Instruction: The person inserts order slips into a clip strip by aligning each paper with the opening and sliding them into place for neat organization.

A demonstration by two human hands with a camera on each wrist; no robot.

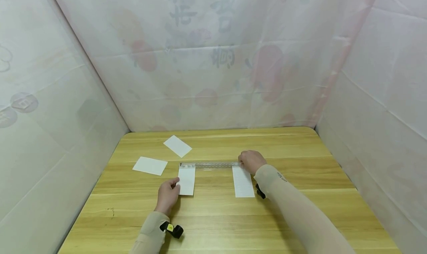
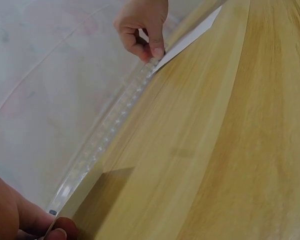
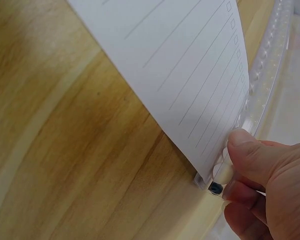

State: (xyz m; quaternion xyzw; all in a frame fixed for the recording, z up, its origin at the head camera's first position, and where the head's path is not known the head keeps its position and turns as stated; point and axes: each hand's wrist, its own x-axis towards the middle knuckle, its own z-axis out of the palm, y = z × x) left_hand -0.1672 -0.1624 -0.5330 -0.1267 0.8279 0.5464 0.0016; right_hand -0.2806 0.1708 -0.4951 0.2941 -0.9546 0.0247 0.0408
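A clear, ruler-like plastic strip (image 1: 213,165) with a row of bumps spans the upper ends of two white paper sheets. My left hand (image 1: 168,195) pinches the outer edge of the left sheet (image 1: 186,181); in the left wrist view that sheet stands tilted off the table. With thumb and fingers, my right hand (image 1: 252,161) grips the strip's right end at the top of the right sheet (image 1: 242,183). Printed lines and small boxes show on this sheet in the right wrist view, near a dark piece (image 3: 216,188) at the strip's end.
Two more white sheets lie to the left on the wooden table (image 1: 213,224): one sheet (image 1: 177,146) farther back, another sheet (image 1: 150,166) nearer. Pale printed fabric walls (image 1: 213,79) enclose the back and both sides. Each wrist wears a dark camera strap.
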